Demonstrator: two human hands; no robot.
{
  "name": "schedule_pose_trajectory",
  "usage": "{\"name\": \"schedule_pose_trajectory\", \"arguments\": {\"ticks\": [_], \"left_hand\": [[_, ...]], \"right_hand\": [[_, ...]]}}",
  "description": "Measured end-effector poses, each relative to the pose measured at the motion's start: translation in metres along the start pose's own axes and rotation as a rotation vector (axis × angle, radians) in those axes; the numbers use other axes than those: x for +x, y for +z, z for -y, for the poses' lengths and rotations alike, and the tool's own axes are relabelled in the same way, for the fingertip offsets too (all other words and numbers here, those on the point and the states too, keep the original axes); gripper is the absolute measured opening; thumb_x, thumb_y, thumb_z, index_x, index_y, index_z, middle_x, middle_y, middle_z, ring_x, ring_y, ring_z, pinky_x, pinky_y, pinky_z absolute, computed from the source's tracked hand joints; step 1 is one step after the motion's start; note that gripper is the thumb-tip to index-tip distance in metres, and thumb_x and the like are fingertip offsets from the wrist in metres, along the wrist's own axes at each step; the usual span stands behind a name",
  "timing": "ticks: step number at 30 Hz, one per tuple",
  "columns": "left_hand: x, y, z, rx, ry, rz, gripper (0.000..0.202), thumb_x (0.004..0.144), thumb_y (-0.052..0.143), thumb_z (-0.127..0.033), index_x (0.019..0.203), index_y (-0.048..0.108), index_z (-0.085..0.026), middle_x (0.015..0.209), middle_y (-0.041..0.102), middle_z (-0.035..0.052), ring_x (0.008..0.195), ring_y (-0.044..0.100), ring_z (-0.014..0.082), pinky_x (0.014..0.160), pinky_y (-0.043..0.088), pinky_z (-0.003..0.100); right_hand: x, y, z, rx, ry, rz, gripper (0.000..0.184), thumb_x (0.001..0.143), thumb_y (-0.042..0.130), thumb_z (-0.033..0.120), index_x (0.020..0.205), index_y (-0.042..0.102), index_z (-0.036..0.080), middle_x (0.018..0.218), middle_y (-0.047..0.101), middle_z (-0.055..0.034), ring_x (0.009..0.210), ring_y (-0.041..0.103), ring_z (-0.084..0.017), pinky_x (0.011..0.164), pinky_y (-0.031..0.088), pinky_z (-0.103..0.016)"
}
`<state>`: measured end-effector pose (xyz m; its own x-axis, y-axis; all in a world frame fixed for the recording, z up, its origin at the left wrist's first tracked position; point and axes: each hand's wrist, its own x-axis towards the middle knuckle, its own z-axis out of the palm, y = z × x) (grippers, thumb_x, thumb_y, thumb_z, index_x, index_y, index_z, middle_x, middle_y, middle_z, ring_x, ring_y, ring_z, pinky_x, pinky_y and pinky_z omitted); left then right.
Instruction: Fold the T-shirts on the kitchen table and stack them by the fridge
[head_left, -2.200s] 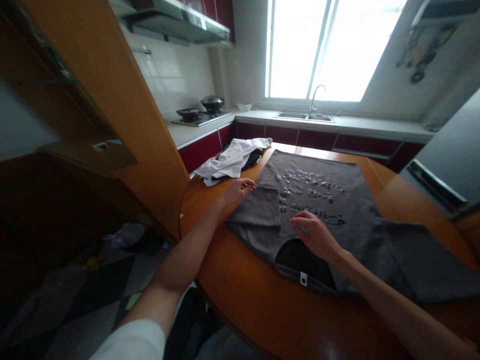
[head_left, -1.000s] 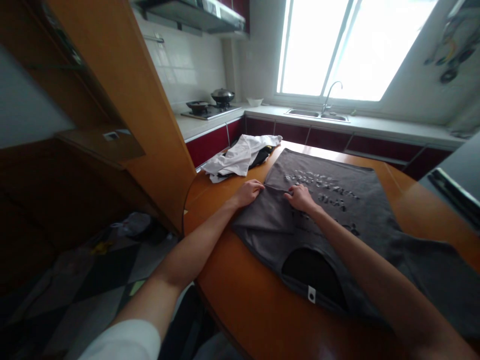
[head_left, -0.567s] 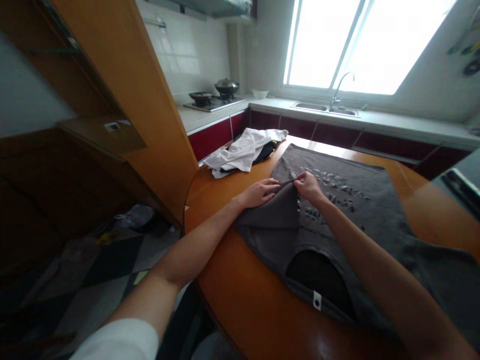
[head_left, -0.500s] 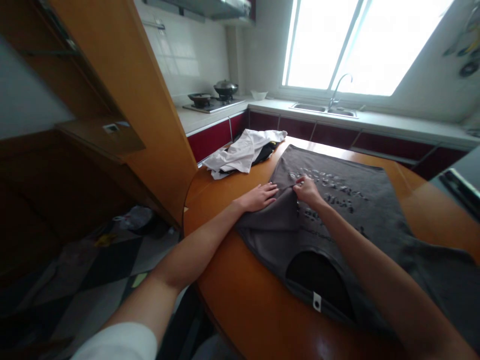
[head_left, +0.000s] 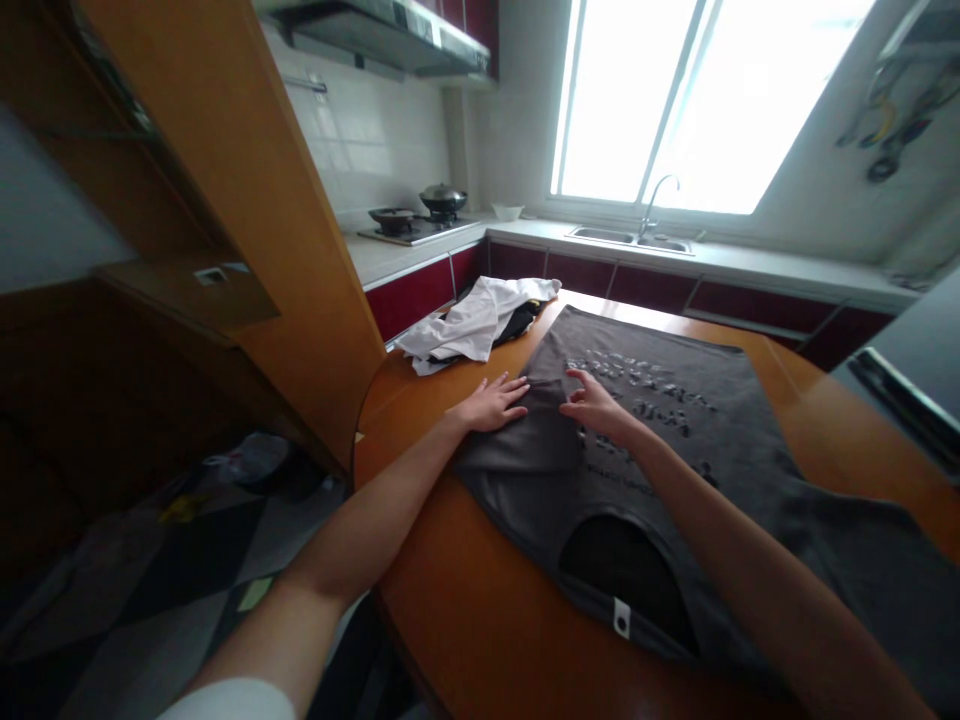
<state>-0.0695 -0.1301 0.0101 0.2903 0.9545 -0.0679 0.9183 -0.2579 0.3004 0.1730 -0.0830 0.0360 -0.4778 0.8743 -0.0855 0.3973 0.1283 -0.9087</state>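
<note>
A dark grey T-shirt (head_left: pixel 720 440) with raised lettering lies spread on the wooden table, its neckline and white label towards me. One sleeve is folded inward over the front at the left. My left hand (head_left: pixel 491 405) rests flat on the shirt's left edge, fingers spread. Above the folded sleeve's edge is my right hand (head_left: pixel 592 405), thumb and forefinger apart with nothing between them. Whether its fingertips touch the cloth I cannot tell.
White and black clothes (head_left: pixel 480 315) lie in a pile at the table's (head_left: pixel 420 560) far left. Behind stand a stove with two pans (head_left: pixel 442 198), a white bowl (head_left: pixel 508 212) and a sink (head_left: pixel 630 238). A wooden cabinet panel (head_left: pixel 315 220) rises at the left.
My right thumb and forefinger have parted and let go of the pinched sleeve cloth. The fold now lies flatter. My left hand stays on the shirt's edge, fingers more spread. The view has shifted slightly.
</note>
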Motion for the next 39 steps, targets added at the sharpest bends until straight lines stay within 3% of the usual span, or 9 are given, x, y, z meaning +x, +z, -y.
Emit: {"name": "schedule_pose_trajectory", "arguments": {"ticks": [4, 10, 15, 19, 22, 26, 29, 33, 39], "left_hand": [[0.0, -0.001, 0.013, -0.032, -0.006, -0.079, 0.061, 0.099, 0.042, -0.059, 0.154, 0.038, -0.033, 0.165, 0.027, 0.0036, 0.153, 0.016, 0.0362, 0.117, 0.017, 0.068], [0.014, 0.005, 0.024, -0.115, 0.033, -0.429, 0.047, 0.104, 0.037, -0.038, 0.143, 0.055, -0.019, 0.14, 0.059, 0.0114, 0.131, 0.053, 0.0244, 0.114, 0.039, 0.04], [0.02, 0.015, 0.027, 0.022, 0.045, -0.338, 0.043, 0.101, 0.044, -0.037, 0.139, 0.061, -0.025, 0.141, 0.058, 0.0077, 0.131, 0.051, 0.0256, 0.114, 0.038, 0.041], [0.019, 0.018, 0.027, 0.077, 0.012, -0.312, 0.045, 0.102, 0.045, -0.038, 0.143, 0.058, -0.025, 0.146, 0.053, 0.0098, 0.135, 0.047, 0.0263, 0.117, 0.034, 0.041], [0.018, 0.016, 0.026, 0.079, 0.005, -0.273, 0.047, 0.102, 0.044, -0.039, 0.145, 0.055, -0.024, 0.15, 0.05, 0.0119, 0.139, 0.045, 0.0286, 0.119, 0.032, 0.044], [0.016, 0.009, 0.021, -0.002, 0.035, -0.307, 0.05, 0.102, 0.043, -0.038, 0.149, 0.049, -0.02, 0.152, 0.049, 0.0118, 0.142, 0.043, 0.0267, 0.12, 0.031, 0.042], [0.015, 0.005, 0.012, -0.082, 0.097, -0.417, 0.049, 0.1, 0.043, -0.033, 0.146, 0.052, -0.014, 0.149, 0.052, 0.0123, 0.141, 0.044, 0.0243, 0.12, 0.032, 0.039], [0.014, 0.002, -0.001, -0.155, 0.182, -0.461, 0.043, 0.097, 0.043, -0.023, 0.134, 0.064, -0.016, 0.142, 0.059, 0.0088, 0.136, 0.05, 0.0213, 0.119, 0.036, 0.036], [0.013, 0.001, -0.001, -0.176, 0.132, -0.456, 0.038, 0.095, 0.045, -0.019, 0.123, 0.071, -0.019, 0.136, 0.064, 0.0078, 0.129, 0.056, 0.0214, 0.116, 0.041, 0.036]], "right_hand": [[-0.01, 0.006, 0.006, -0.035, 0.123, 0.016, 0.1, 0.074, 0.073, 0.017, 0.158, 0.019, 0.017, 0.071, 0.056, 0.0055, 0.052, 0.051, -0.011, 0.047, 0.041, -0.021], [-0.02, 0.004, 0.007, -0.081, 0.207, 0.071, 0.096, 0.074, 0.073, 0.013, 0.157, 0.026, 0.015, 0.073, 0.059, 0.0032, 0.053, 0.049, -0.011, 0.046, 0.039, -0.019], [-0.029, -0.002, 0.026, 0.071, 0.118, 0.106, 0.091, 0.075, 0.069, 0.011, 0.155, 0.03, 0.028, 0.076, 0.058, 0.0053, 0.056, 0.052, -0.009, 0.047, 0.039, -0.016], [-0.029, -0.005, 0.037, 0.128, 0.093, 0.0, 0.085, 0.076, 0.066, 0.01, 0.153, 0.035, 0.03, 0.082, 0.057, 0.0042, 0.055, 0.052, -0.008, 0.045, 0.041, -0.017], [-0.031, -0.003, 0.024, -0.011, 0.125, -0.019, 0.075, 0.076, 0.067, 0.007, 0.146, 0.046, 0.022, 0.079, 0.056, 0.0039, 0.052, 0.051, -0.008, 0.044, 0.041, -0.018], [-0.038, 0.001, -0.006, -0.292, 0.133, 0.084, 0.066, 0.079, 0.072, 0.016, 0.141, 0.051, 0.015, 0.074, 0.062, 0.0019, 0.053, 0.055, -0.012, 0.048, 0.043, -0.021], [-0.037, 0.0, -0.015, -0.517, 0.051, -0.075, 0.058, 0.085, 0.07, 0.033, 0.139, 0.055, 0.018, 0.087, 0.071, -0.006, 0.074, 0.066, -0.02, 0.065, 0.05, -0.027], [-0.012, -0.002, -0.011, -0.663, -0.065, -0.257, 0.038, 0.093, 0.056, 0.032, 0.127, 0.065, 0.017, 0.108, 0.072, -0.0137, 0.102, 0.067, -0.026, 0.087, 0.048, -0.033], [0.036, 0.003, -0.015, -0.638, -0.161, -0.218, 0.027, 0.087, 0.062, 0.026, 0.106, 0.076, 0.014, 0.112, 0.071, -0.0162, 0.115, 0.06, -0.028, 0.102, 0.042, -0.037]]}}
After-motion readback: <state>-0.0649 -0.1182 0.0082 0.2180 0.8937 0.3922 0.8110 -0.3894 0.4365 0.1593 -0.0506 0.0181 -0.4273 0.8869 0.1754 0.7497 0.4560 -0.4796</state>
